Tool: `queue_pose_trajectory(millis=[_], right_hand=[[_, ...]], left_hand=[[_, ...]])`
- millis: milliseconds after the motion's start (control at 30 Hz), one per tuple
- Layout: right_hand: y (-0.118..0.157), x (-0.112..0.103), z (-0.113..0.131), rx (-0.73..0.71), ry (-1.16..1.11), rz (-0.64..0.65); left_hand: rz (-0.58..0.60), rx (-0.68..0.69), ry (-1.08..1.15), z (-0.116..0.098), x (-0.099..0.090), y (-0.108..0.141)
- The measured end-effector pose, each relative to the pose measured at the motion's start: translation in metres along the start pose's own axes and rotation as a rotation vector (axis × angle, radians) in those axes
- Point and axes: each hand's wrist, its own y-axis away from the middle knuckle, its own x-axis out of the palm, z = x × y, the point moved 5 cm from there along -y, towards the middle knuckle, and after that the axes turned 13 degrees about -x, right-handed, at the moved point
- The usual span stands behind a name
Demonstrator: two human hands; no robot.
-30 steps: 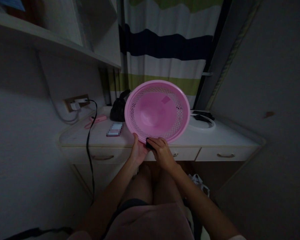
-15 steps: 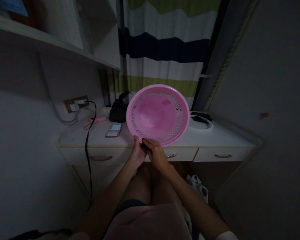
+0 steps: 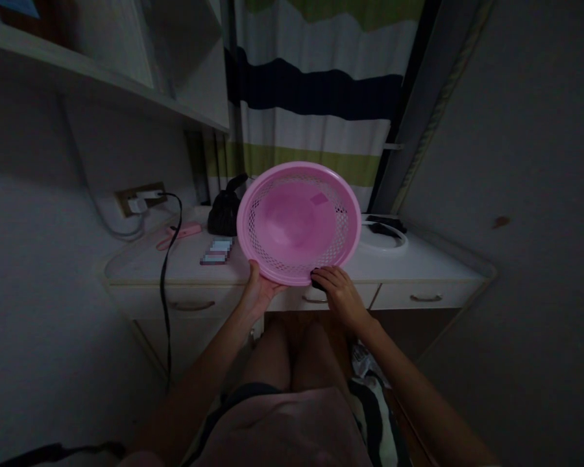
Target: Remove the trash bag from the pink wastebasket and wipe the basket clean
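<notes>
A round pink plastic basket (image 3: 296, 227) with a perforated side is tilted toward me at the desk's front edge. My left hand (image 3: 259, 288) grips its lower left rim, thumb on the inside and fingers underneath. Against the lower right rim, my right hand (image 3: 338, 292) is closed around a small black object (image 3: 317, 279). Most of that object is hidden under the fingers, so its kind cannot be made out.
On the white desk (image 3: 418, 266) are a black plastic bag (image 3: 224, 211), a phone-like item (image 3: 217, 251), a pink strapped item (image 3: 189, 229) and a white ring-shaped thing (image 3: 401, 240). A black cable (image 3: 164, 292) hangs from the wall socket (image 3: 139, 198). A shelf (image 3: 126, 97) overhangs the left.
My right hand has slid rightward along the basket's lower rim with the black object, away from my left hand. My left hand still holds the rim. The view has shifted slightly.
</notes>
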Motion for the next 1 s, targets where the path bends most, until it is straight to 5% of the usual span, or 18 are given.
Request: queue_pose_trajectory(millis=[233,400,767,1000], right_hand=[[-0.027,0.033,0.029,0.004,-0.128,-0.137],[-0.048,0.05,0.053,0.074,-0.191,-0.265],[0.005,0.028,0.022,-0.052,-0.118,-0.175],[-0.015,0.041,0.039,0.043,-0.218,-0.264]], left_hand=[[0.021,0.014,0.078,0.009,0.001,-0.008],[-0.068,0.044,0.16,0.012,0.001,-0.004],[-0.002,0.005,0.014,0.012,0.002,0.001],[-0.007,0.023,0.109,0.02,0.005,-0.001]])
